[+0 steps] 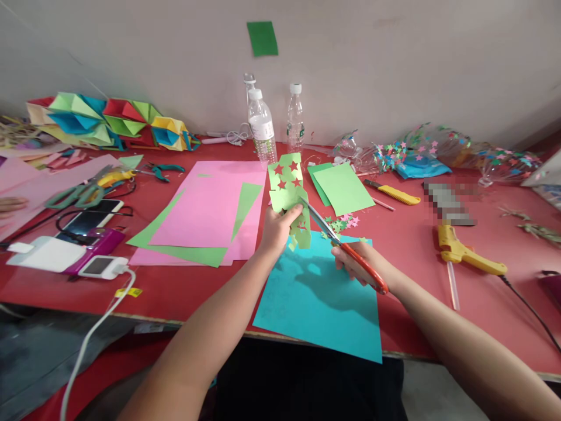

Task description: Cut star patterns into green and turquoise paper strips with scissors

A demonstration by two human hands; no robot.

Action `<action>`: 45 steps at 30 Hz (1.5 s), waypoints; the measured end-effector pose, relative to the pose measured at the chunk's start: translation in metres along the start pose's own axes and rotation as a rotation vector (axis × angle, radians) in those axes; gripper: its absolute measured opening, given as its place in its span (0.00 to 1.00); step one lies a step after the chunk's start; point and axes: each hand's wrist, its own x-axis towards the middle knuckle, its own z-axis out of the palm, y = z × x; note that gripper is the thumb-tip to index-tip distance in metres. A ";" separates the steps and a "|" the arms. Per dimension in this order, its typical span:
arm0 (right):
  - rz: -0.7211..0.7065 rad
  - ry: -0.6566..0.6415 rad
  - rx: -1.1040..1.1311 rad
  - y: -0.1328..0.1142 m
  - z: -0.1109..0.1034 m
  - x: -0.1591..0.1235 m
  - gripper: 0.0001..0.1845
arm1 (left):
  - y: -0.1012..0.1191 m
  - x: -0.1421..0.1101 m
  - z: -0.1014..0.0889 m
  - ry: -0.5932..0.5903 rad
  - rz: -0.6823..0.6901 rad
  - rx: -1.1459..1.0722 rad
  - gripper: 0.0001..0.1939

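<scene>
My left hand (278, 228) pinches a light green strip of paper (286, 200) with several star-shaped holes, through which red shows. In my right hand (362, 263) are scissors (363, 268) with red handles, their blades pointing up and left to the strip's right edge. Whether the blades are apart is too fine to tell. Under both hands lies a turquoise sheet (324, 304) on the red table. Small green and pink paper stars (344, 223) are heaped just beyond its upper edge.
Pink sheets (197, 204) and green paper lie left. Behind stand plastic bottles (263, 126). A yellow cutter (398, 194) and glue gun (467, 252) lie right. Phones, chargers and a power bank (94, 251) crowd the left, near another person's hand (12, 203).
</scene>
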 end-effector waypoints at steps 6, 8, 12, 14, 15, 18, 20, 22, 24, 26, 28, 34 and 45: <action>0.016 0.011 0.022 -0.003 0.002 -0.001 0.33 | -0.002 0.000 -0.001 -0.005 0.001 0.011 0.11; 0.027 0.010 0.022 -0.001 0.001 0.000 0.32 | -0.002 0.000 -0.002 -0.001 -0.001 0.003 0.11; 0.045 0.021 0.025 0.000 0.002 0.001 0.31 | -0.002 0.000 0.000 0.005 -0.028 0.025 0.11; 0.035 0.019 0.027 0.000 0.003 0.001 0.31 | -0.002 0.000 0.001 0.016 -0.024 0.014 0.12; 0.026 0.018 0.026 0.000 0.004 0.001 0.31 | -0.002 0.000 0.002 0.020 -0.023 0.002 0.13; 0.000 0.013 0.016 0.003 0.004 0.001 0.31 | -0.002 -0.001 0.003 0.030 -0.025 -0.025 0.14; -0.008 0.012 0.016 0.004 0.005 0.002 0.30 | -0.003 -0.001 0.003 0.033 -0.034 -0.029 0.14; -0.008 0.014 0.027 0.005 0.006 0.001 0.31 | -0.003 -0.002 0.004 0.030 -0.043 -0.035 0.14; -0.006 0.018 0.043 0.004 0.006 0.001 0.31 | -0.002 -0.003 0.004 0.024 -0.049 -0.048 0.15; -0.004 0.022 0.057 0.003 0.007 0.001 0.31 | -0.001 -0.004 0.005 0.026 -0.050 -0.068 0.14; 0.001 0.024 0.064 0.002 0.006 0.001 0.31 | 0.000 -0.004 0.006 0.030 -0.056 -0.079 0.14; 0.023 0.026 0.066 0.003 0.006 0.002 0.30 | -0.001 -0.003 0.006 0.027 -0.061 -0.089 0.14; -0.034 0.030 0.014 0.003 -0.005 0.002 0.29 | -0.003 0.004 -0.002 0.022 -0.011 -0.039 0.15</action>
